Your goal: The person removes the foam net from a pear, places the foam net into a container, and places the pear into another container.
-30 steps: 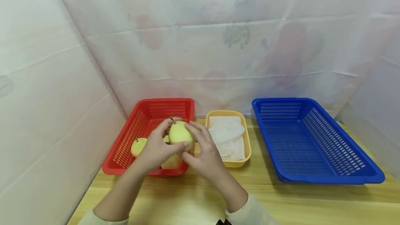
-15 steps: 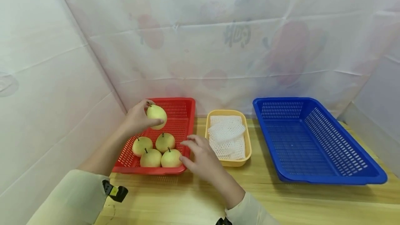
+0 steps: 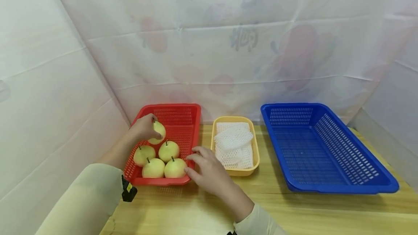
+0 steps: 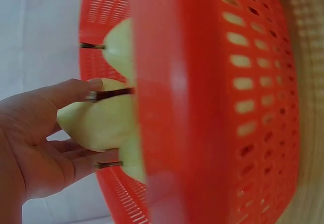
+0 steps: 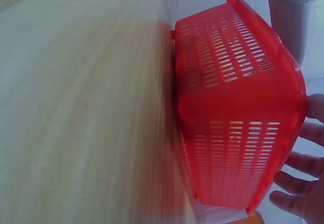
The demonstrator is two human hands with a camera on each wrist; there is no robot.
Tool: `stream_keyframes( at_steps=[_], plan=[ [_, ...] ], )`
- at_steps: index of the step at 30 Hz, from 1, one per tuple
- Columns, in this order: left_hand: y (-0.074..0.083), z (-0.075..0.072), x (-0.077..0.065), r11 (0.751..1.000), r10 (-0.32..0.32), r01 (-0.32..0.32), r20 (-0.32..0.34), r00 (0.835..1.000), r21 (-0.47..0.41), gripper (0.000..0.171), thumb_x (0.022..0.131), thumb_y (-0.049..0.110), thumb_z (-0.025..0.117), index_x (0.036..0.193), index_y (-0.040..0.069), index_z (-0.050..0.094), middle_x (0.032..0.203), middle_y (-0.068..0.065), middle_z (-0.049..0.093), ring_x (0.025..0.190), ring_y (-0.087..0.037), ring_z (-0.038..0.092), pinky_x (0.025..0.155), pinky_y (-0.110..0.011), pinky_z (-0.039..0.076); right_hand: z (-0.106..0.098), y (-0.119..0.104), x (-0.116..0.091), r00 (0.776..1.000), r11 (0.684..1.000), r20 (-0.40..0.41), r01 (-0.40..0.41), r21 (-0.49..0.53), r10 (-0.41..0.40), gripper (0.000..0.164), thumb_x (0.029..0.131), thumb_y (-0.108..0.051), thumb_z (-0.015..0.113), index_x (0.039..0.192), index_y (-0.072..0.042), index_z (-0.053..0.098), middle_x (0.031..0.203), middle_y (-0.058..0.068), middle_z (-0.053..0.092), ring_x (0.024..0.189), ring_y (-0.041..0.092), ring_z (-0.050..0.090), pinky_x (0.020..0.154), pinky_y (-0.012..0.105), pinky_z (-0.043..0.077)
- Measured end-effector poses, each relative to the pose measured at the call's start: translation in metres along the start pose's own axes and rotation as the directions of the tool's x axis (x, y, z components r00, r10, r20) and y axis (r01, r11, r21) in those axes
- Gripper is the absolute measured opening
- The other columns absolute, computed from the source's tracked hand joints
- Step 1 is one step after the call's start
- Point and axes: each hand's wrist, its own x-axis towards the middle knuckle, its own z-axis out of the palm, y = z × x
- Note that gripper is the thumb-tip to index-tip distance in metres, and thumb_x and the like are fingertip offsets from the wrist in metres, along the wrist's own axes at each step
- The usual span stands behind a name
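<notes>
My left hand (image 3: 143, 128) grips a yellow-green pear (image 3: 159, 130) low inside the red basket (image 3: 197, 126), toward its left side. Several other pears (image 3: 153, 168) with dark stems sit in the near half of that basket. In the left wrist view, thumb and fingers lie on either side of the held pear (image 4: 93, 125), and the basket's rim hides part of the fruit. My right hand (image 3: 209, 171) is at the basket's right rim near the front corner, its fingers loosely bent and holding nothing. The right wrist view shows the fingertips (image 5: 288, 201) along the rim.
A small yellow tray (image 3: 256, 151) with white foam net sleeves (image 3: 234, 137) stands right of the red basket. Farther right is a large blue basket (image 3: 307, 148). All stand on a wooden table (image 3: 209, 217), with white cloth walls behind and at the sides.
Both hands were around the pear over the basket. The right hand let go and stays by the rim, while the left hand carried the pear left and then lowered it into the basket.
</notes>
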Motion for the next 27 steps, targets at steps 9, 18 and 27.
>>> stream_keyframes(
  at_steps=[9, 18, 27],
  plan=[
    [-0.003, 0.009, -0.004, 0.995, 0.030, -0.037, 0.071, 0.997, 0.094, 0.067, 0.072, 0.023, 0.088, 0.118, -0.006, 0.050, 0.113, -0.024, 0.060, 0.098, -0.034, 0.058, 0.082, -0.044, 0.051, -0.001, -0.005, 0.001, 1.000, 1.000, 0.008, 0.014, -0.009, -0.014, 0.031, 0.093, -0.039, 0.065, 0.116, -0.018, 0.069, 0.134, 0.002, 0.055, 0.127, 0.024, 0.051, 0.104, 0.042, 0.046],
    [-0.002, 0.008, -0.009, 0.997, -0.021, 0.009, 0.161, 0.987, 0.075, 0.062, 0.075, 0.013, 0.081, 0.127, -0.008, 0.053, 0.118, -0.023, 0.061, 0.096, -0.030, 0.058, 0.077, -0.040, 0.053, -0.003, -0.005, 0.002, 1.000, 0.999, 0.016, 0.016, -0.034, -0.015, 0.032, 0.094, -0.041, 0.063, 0.116, -0.020, 0.070, 0.135, 0.001, 0.055, 0.126, 0.023, 0.052, 0.103, 0.042, 0.047],
    [-0.003, 0.012, -0.004, 0.995, 0.010, -0.029, 0.190, 0.982, 0.096, 0.063, 0.076, 0.012, 0.079, 0.130, -0.007, 0.052, 0.124, -0.023, 0.059, 0.097, -0.030, 0.055, 0.079, -0.041, 0.052, -0.005, 0.000, 0.000, 0.999, 1.000, 0.049, -0.008, -0.027, 0.009, 0.030, 0.094, -0.042, 0.063, 0.116, -0.022, 0.069, 0.137, 0.000, 0.054, 0.128, 0.024, 0.050, 0.104, 0.044, 0.046]
  ],
)
